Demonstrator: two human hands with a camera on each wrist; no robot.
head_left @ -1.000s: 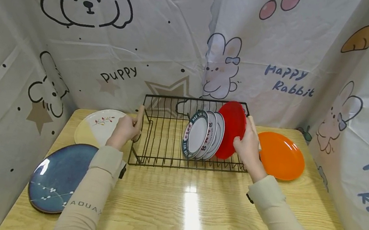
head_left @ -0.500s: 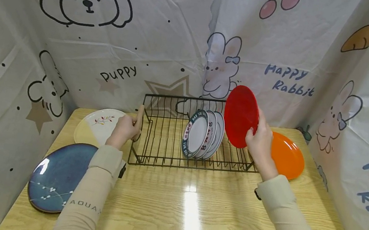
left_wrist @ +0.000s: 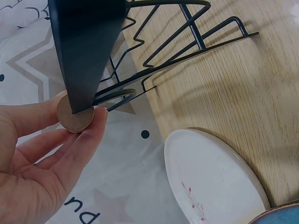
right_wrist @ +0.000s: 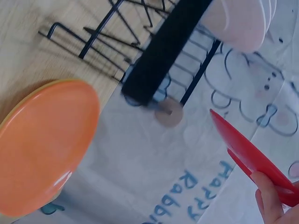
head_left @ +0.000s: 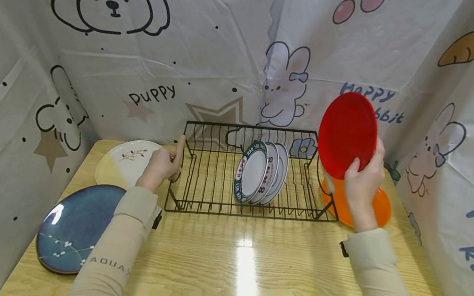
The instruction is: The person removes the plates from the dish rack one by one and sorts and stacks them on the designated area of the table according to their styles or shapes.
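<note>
The curtain [head_left: 218, 54] along the desk's [head_left: 198, 264] back edge is reading "PUPPY" and "Happy Rabbit"; the left sleeve [head_left: 102, 278], apparently, "AOUA".

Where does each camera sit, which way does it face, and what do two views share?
Head: worn on the head, facing forward and down at the rack; left hand, right hand and sleeves show.
Left wrist: worn there, facing the left hand's grip on the wooden handle; only that hand shows.
Right wrist: worn there, facing the red plate and rack's end; part of the right hand shows.
Shared by head and right wrist: the orange plate.
</note>
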